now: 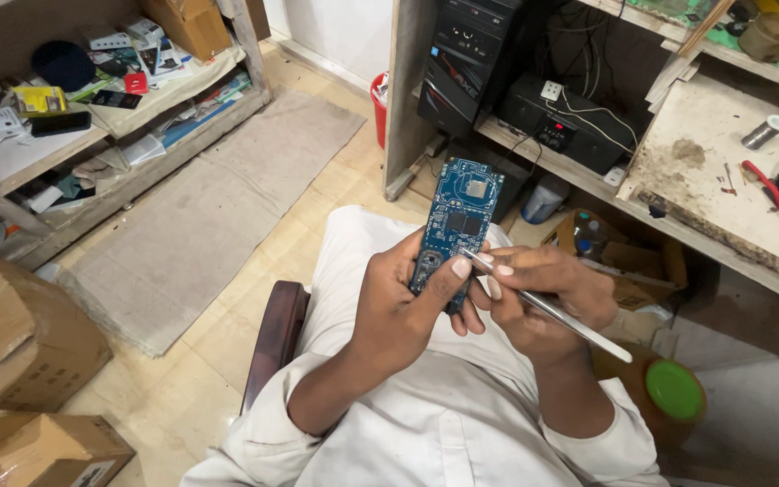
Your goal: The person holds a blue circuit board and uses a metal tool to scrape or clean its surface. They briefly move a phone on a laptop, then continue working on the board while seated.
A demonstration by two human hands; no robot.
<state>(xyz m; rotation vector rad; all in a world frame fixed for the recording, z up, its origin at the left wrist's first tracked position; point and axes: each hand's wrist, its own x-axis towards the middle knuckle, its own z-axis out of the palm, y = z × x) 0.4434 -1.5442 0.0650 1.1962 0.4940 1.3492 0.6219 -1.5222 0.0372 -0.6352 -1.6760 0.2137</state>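
Above the left hand grip, blue circuit board; apparently tweezers touching.

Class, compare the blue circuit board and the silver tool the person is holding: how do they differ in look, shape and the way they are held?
The circuit board is blue, flat and broad, studded with chips; the tool is plain silver, thin and rod-like. The board stands roughly upright in the left hand; the tool slants in the right hand, its tip at the board's lower part. Both are held over the lap.
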